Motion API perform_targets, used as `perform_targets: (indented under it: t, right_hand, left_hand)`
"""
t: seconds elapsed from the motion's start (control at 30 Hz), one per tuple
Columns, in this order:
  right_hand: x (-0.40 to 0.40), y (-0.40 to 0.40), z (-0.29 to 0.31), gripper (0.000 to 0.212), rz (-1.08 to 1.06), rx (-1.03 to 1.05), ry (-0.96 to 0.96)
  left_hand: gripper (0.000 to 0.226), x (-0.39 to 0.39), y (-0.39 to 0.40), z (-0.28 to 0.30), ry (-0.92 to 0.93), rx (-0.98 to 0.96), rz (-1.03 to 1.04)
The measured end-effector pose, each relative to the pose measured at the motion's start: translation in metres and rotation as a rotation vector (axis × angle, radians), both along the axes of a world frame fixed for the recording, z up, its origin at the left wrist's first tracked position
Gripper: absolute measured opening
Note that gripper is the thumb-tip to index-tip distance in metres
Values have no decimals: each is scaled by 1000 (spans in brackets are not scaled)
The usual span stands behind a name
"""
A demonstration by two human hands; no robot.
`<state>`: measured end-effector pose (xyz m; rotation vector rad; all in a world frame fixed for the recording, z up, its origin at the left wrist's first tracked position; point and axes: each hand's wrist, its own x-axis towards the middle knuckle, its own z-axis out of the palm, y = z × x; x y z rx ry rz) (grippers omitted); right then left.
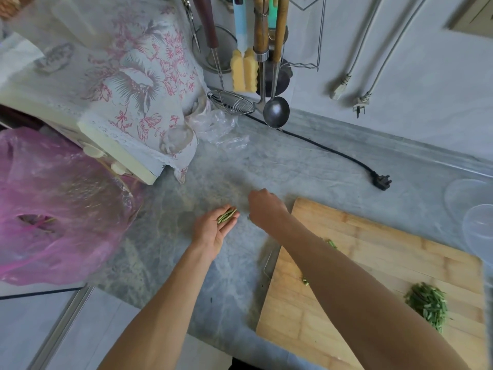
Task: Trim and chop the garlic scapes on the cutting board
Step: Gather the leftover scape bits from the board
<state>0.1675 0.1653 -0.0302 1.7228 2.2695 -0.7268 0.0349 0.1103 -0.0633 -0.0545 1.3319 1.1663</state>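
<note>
Off the cutting board's (373, 249) left edge, over the tabletop (240, 161), the left hand (213, 231) cups light, stiff trimmed ends (226, 215) on flat fingers, the right hand (264, 206) curled, contents untellable, chopped garlic scapes (429, 303) heaped near the board's right edge.

Your grey marbled desk (234, 166) carries a wooden cutting board (373, 252) at the right (a heap of chopped garlic scapes (428, 305) sits on it), a black plug and cord (381, 180) behind, crumpled clear plastic (221, 126), and a pink bag (58, 198) at the left.
</note>
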Motion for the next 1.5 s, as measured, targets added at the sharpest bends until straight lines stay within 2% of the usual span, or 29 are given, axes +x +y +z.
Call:
perform_targets:
  t: [0.17, 0.27, 0.4, 0.63, 0.7, 0.73, 0.77, 0.9, 1.03, 1.13, 1.3, 1.5]
  right_hand:
    - [2, -13, 3, 22, 72, -55, 42]
    - [1, -24, 0, 22, 123, -11, 18]
    - [-2, -29, 1, 26, 138, 44, -17]
    - [-13, -26, 7, 21, 36, 14, -64]
    - [-13, -23, 4, 11, -57, -18, -13]
    - [-10, -21, 4, 5, -129, -34, 39]
    - [-7, -20, 4, 8, -234, -56, 124]
    - [8, -42, 14, 14, -819, -332, 736]
    - [21, -80, 23, 11, -1105, -484, 1140]
    - [29, -107, 27, 10, -1235, -565, 1397]
    - [49, -171, 44, 13, -1290, -628, 1642]
    - [84, -258, 54, 11, -1202, -564, 1610]
  left_hand:
    - [7, -2, 1, -3, -8, 0, 10]
    - [5, -3, -1, -4, -21, 27, -6]
    - [15, -4, -5, -3, -2, 49, -57]
    - [14, -2, -3, -2, 22, 27, -59]
    - [12, -3, -1, -3, 13, 31, -52]
    - [12, -3, -1, -4, 11, 34, -47]
    - [12, -3, 0, -4, 16, 35, -46]
    - [13, -2, 0, -7, 49, 29, -47]
    - [12, 0, -8, -7, 79, 55, -104]
    - [13, -2, -27, -6, 100, 52, -174]
    - [15, -1, -87, 22, 108, 138, -274]
    - [16, 11, -172, 62, 197, 207, -420]
